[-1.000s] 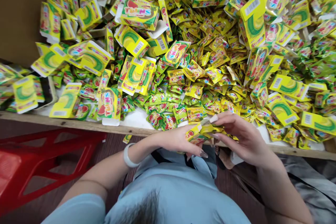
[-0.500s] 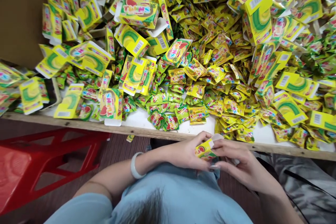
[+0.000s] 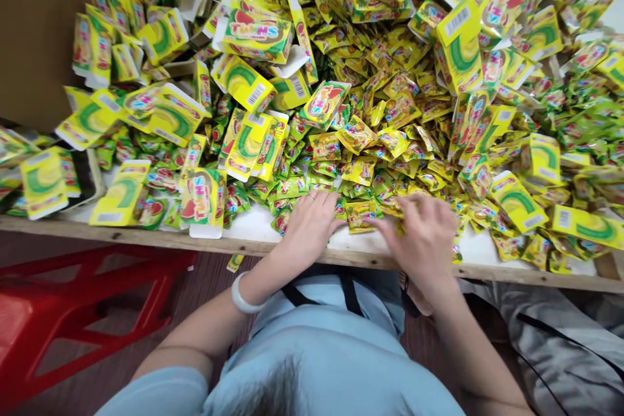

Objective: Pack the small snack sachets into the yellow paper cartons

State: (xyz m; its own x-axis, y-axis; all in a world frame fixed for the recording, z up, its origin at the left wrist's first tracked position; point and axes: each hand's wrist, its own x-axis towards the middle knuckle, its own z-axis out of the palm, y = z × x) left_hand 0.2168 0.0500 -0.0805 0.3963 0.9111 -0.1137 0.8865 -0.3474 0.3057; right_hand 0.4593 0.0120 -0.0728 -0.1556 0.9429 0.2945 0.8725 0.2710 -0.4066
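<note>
Both hands are right in among the packets at the near edge of the worktop (image 3: 253, 226)! The left hand (image 3: 308, 224) lies over green packets (image 3: 291, 187), fingertips down among them; how closed its grip is, or on what, I can't tell. The right hand (image 3: 422, 237) blurs over yellow packets (image 3: 433, 181), its grip just as impossible to read. Between them, near both thumbs, sits one yellow packet (image 3: 361, 216). Printed boxes (image 3: 203, 198) crowd left, right and far.

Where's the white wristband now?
The head view shows the white wristband left of centre, worn just behind the left hand, below the wooden table edge.
</note>
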